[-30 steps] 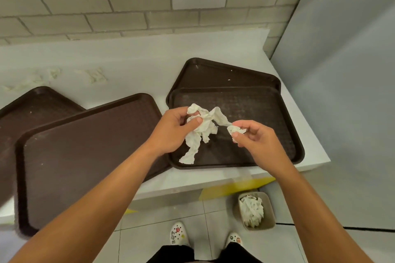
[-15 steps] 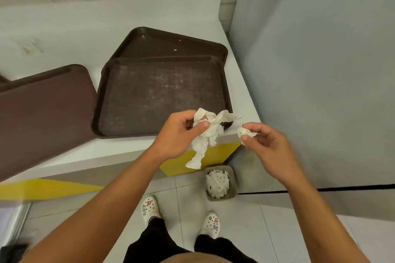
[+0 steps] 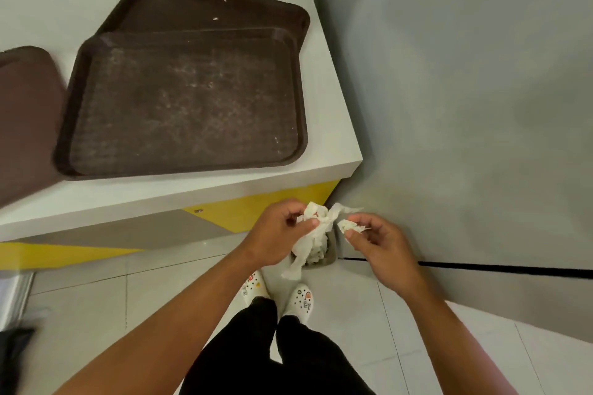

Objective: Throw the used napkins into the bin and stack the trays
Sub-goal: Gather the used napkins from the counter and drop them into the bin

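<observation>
Head view, looking down past the counter edge. Left hand (image 3: 282,234) at lower centre of frame, fingers curled closed around a crumpled white napkin (image 3: 313,228); a long tail of it hangs below the hand, and a twisted strip sticks out to the right at the top. Right hand (image 3: 378,244) just right of it, thumb and fingertips pinched on a small napkin scrap (image 3: 348,225), other fingers loosely curled. The two hands sit near each other, with a narrow gap between the two pieces of paper.

Bin (image 3: 330,255) is on the floor directly under the hands, mostly hidden by the left hand and the hanging napkin; only its right rim and some white paper inside show. Both napkin pieces are above it, not yet dropped.

White counter (image 3: 327,125) fills the upper left. On it: a dark brown tray (image 3: 183,102), speckled with crumbs, lying partly over a second tray (image 3: 205,6) that is angled behind it. A third tray (image 3: 25,119) is cut off at the left edge, blurred, just beside the front one; cannot tell if they touch.

White clogs (image 3: 301,301) and black trousers at bottom centre. Grey wall (image 3: 465,90) on the right.
</observation>
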Available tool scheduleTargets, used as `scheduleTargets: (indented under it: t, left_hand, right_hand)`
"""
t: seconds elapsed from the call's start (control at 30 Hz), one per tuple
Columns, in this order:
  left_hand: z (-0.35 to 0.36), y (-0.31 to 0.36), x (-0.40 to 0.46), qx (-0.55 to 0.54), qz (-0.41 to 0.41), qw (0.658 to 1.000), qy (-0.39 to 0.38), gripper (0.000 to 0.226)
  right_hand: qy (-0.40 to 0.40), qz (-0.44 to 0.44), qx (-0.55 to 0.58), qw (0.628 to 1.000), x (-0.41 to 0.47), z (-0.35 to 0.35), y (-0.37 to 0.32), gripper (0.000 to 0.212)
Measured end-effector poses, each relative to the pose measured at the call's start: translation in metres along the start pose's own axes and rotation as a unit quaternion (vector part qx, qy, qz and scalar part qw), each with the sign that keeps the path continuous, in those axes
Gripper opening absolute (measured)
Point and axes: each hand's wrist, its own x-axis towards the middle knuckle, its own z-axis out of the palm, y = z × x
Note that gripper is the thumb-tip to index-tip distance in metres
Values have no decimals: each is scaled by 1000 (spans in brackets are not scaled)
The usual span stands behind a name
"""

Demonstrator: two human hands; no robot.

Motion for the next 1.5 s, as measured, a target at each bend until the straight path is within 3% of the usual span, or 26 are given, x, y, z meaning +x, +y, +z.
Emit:
scheduleTargets:
  t: [0.03, 0.1, 0.2, 0.47, 0.67, 0.77, 0.87, 1.0, 1.13, 1.37, 1.5]
  left_hand:
    - [6, -12, 3, 1, -13, 1000, -3, 6]
    - [17, -38, 11, 4, -31, 999, -11, 22]
    - [30, -80, 27, 26, -59, 998, -13, 8]
    - [62, -203, 78, 101, -118, 988, 20, 14]
    - [96, -260, 111, 143, -130, 981, -20, 12]
    - [103, -280, 121, 181, -127, 972, -74, 28]
    - [97, -292, 122, 212, -134, 962, -104, 45]
    - [78, -292, 112, 207, -132, 965, -96, 40]
    - [54, -261, 95, 190, -115, 971, -90, 33]
    - [-3, -165, 49, 142, -59, 987, -53, 25]
    - [-41, -110, 11, 128, -24, 991, -40, 25]
  right_hand:
    - [1, 10, -5, 1000, 5, 3, 13, 20]
    - [9, 34, -10, 999, 17, 10, 41, 20]
    - [21, 78, -11, 997, 39, 23, 85, 18]
    - [38, 136, -79, 987, 99, 54, 192, 19]
    - [36, 164, -93, 981, 141, 62, 243, 31]
    - [-5, 165, -133, 977, 151, 62, 255, 47]
    - [-14, 164, -161, 973, 153, 62, 265, 50]
    - [-20, 160, -151, 975, 145, 67, 261, 39]
    - [-32, 165, -101, 981, 131, 67, 235, 45]
    - [-100, 98, -97, 985, 93, 56, 125, 34]
    - [-152, 59, -122, 979, 63, 57, 42, 39]
